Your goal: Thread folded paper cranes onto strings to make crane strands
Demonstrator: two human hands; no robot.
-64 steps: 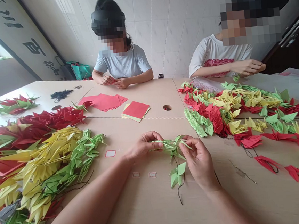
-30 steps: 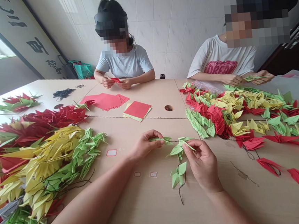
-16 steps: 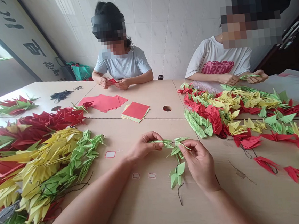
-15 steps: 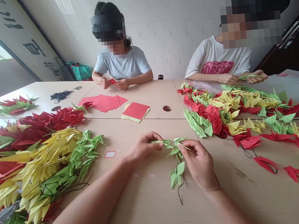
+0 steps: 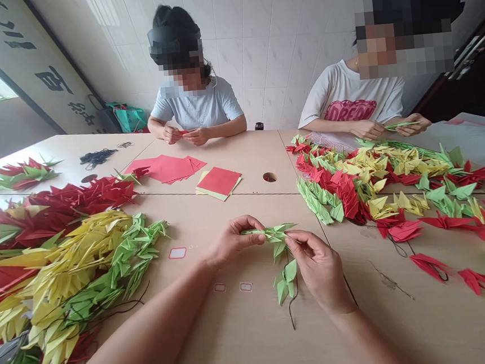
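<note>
As L hand [image 5: 234,240] pinched green folded-paper strand [image 5: 276,233], R hand [image 5: 321,263] grip was pressed together nearby, contents unclear; strand seemed light, stiff-ish, crushable, prob. best held at thick folds.

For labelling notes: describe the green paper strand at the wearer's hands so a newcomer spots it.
On the tan table, find the two bare arms entering from the bottom. There, the green paper strand is pinched by the left hand, with the right hand at its other end. Unlike the multicoloured heaps either side, it is all green, with black cord trailing below.
</note>
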